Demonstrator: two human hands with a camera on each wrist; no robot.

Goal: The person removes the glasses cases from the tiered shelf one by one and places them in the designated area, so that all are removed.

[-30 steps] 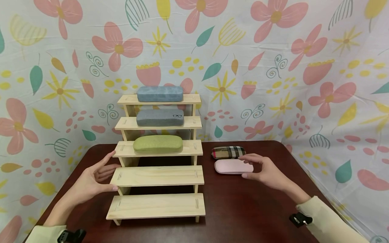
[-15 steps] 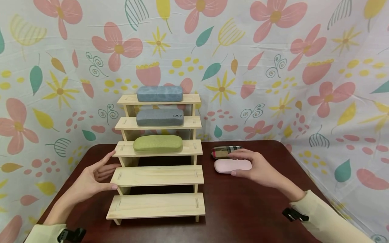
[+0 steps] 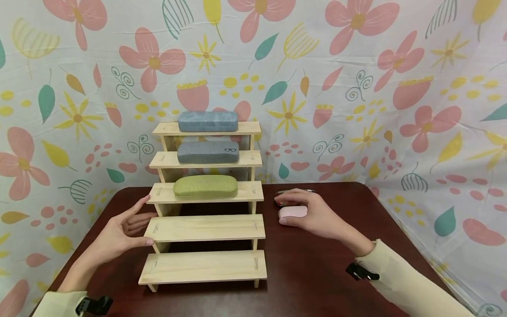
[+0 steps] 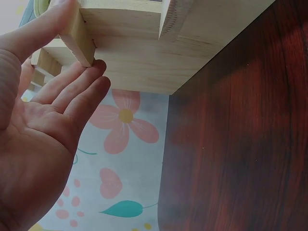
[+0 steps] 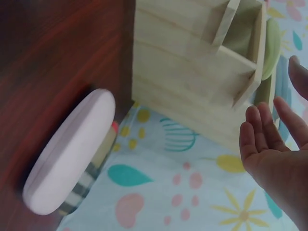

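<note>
A stepped wooden rack [image 3: 210, 228] stands on the dark table. My left hand [image 3: 112, 235] rests at its left side, fingers fairly straight, fingertips at the ends of the middle shelves. My right hand [image 3: 318, 216] is over a pink glasses case [image 3: 291, 213] right of the rack and hides part of it in the head view. In the right wrist view, that hand's fingers are extended and apart from the pink case. Behind it lies a plaid glasses case [image 5: 83, 182], mostly hidden in the head view. A green glasses case [image 3: 206, 186] sits on the rack's middle shelf.
Above the green case, a grey glasses case [image 3: 203, 152] with a spectacles mark and a light blue glasses case [image 3: 207, 121] sit on the two upper shelves. A floral cloth [image 3: 336, 110] hangs behind and beside the dark red-brown table [image 3: 317, 273].
My right hand has moved left over the pink case and now covers more of the pink and plaid cases. My left hand and the rack have stayed in place.
</note>
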